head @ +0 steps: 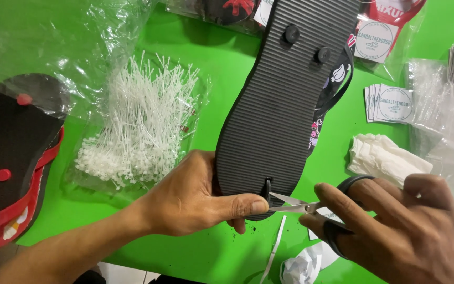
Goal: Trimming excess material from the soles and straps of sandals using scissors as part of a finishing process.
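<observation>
In the head view, a black flip-flop sandal is held sole-up over a green table, its ribbed underside facing the camera and its toe end nearest the person. The toe end is gripped by the left hand, whose fingers are closed around the edge with the thumb pressed across the sole, just beside the black strap plug. Small scissors with black handles are held in the right hand; the fingers are curled through and around the handles, and the blades are parted slightly, their tips touching the plug.

To the left of the sandal, a clear plastic bag full of white plastic tag pins is seen. At the far left edge, a stack of black-and-red sandals is lying partly under clear wrap. At the top right, a round white label is seen on a packaged red sandal. To the right of the held sandal, a small fan of square white cards with round printed marks is laid on the table, with folded white tissue paper just below it and empty clear bags further right. Crumpled white paper and a thin white strip are seen near the bottom edge.
</observation>
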